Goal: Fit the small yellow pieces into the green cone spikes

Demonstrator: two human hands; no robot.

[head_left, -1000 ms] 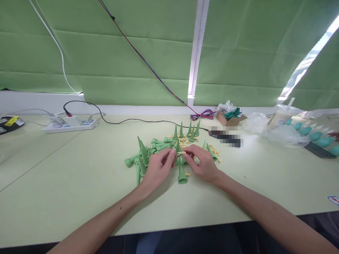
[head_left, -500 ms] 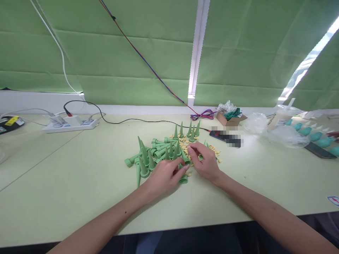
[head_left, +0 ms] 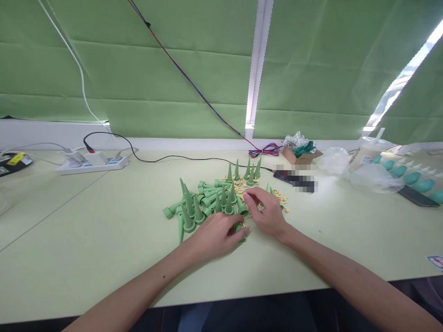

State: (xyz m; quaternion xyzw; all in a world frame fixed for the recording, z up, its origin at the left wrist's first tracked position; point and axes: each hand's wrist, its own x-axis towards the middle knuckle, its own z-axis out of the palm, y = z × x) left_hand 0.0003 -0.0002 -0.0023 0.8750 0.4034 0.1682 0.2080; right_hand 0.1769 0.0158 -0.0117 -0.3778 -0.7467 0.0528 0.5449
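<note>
My left hand [head_left: 216,233] curls its thumb and fingers around a green plastic cone spike [head_left: 238,227] lying at the near side of the pile; the fingers hide part of it. Just right of it, my right hand [head_left: 268,213] is closed in a pinch over the small yellow plastic pieces [head_left: 238,190]. Whatever sits between those fingertips is too small to make out. Several green cone spikes [head_left: 188,203] stand upright or lie on their sides left of my hands. More upright cones [head_left: 251,175] stand behind the yellow pieces.
A phone [head_left: 294,180] on a black cable lies behind my right hand. Farther back are a small cardboard box [head_left: 302,157], coiled wire [head_left: 265,151] and a drink cup [head_left: 367,154] with plastic bags. A white power strip [head_left: 92,165] rests at the left.
My left hand has lowered slightly and its fingers have closed around the near green cone spike. My right hand has shifted a little to the left, still pinched.
</note>
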